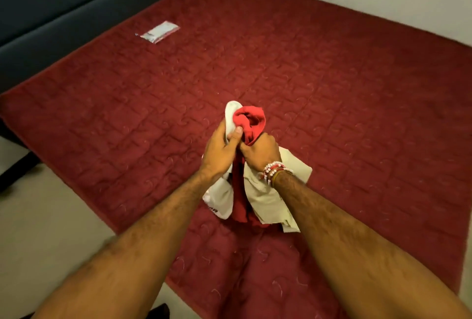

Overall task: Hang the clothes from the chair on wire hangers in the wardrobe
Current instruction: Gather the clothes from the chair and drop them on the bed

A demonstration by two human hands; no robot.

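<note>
We grip the bundled clothes (268, 203) over the near edge of the mattress (332, 88), left hand (219, 155) and right hand (260, 152) both wrapped tight round the top. Fetching step, we judge; next, free 1 garment for hanging.

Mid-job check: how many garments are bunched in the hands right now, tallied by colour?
white garment: 1
red garment: 1
beige garment: 1
Total: 3 visible, bunched together in the left hand and right hand; folds could hide more.
</note>
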